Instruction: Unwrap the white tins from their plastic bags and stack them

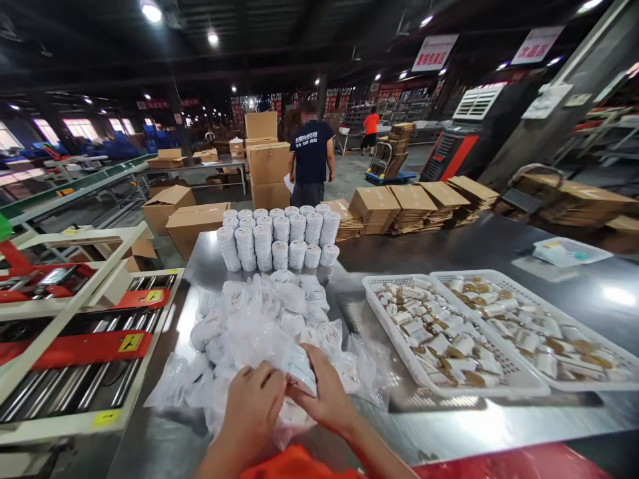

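Note:
Low in front of me, my right hand (327,392) is wrapped round a short stack of round white discs (301,370). Brownish-red print shows on the stack's near side. My left hand (257,396) is closed beside it, its fingers curled on thin clear plastic bag film (272,346). Exactly what lies under those fingers is hidden. Around both hands spreads a heap of clear plastic bags (210,329) with white round items inside. Behind the heap stand several columns of white discs (253,246) in rows.
Two white plastic baskets (372,293) on the metal table (359,432) hold many small white-labelled bottles. Flattened cartons (377,199) line the far edge, with a white tray (572,251) at far right. A roller conveyor (74,376) runs left. A person (310,156) stands beyond.

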